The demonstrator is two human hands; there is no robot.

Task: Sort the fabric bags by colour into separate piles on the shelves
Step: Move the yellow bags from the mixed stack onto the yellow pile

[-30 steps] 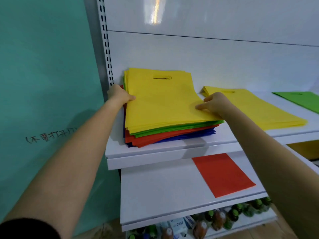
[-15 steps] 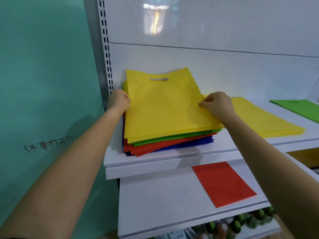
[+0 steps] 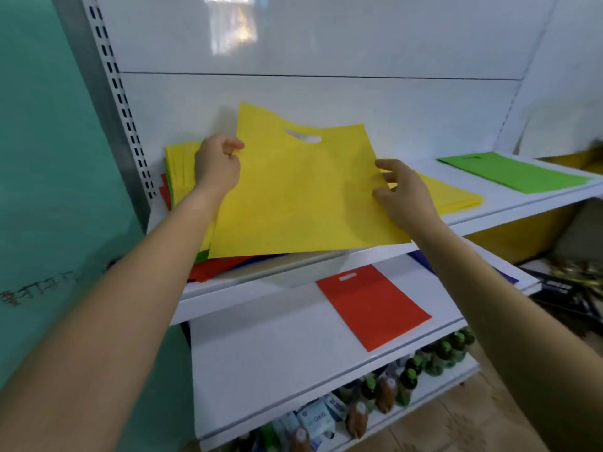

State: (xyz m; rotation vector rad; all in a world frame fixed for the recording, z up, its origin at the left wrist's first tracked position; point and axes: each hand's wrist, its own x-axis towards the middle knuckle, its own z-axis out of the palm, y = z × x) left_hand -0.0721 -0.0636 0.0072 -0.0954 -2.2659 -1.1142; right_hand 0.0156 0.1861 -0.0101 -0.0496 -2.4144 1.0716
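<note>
Two bare hands hold one flat yellow fabric bag with a cut-out handle at the centre of the frame, tilted above the mixed stack of yellow, green, red and blue bags on the upper white shelf. The left hand has its grip pinched on the bag's left edge; the right hand clamps the right edge. Right of centre lies a yellow pile, a green bag further right, and a red bag on the lower shelf.

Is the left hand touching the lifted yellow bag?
Touching. The head view shows the left hand pinching the left edge of the lifted yellow bag, fingers curled over the fabric with no gap.
</note>
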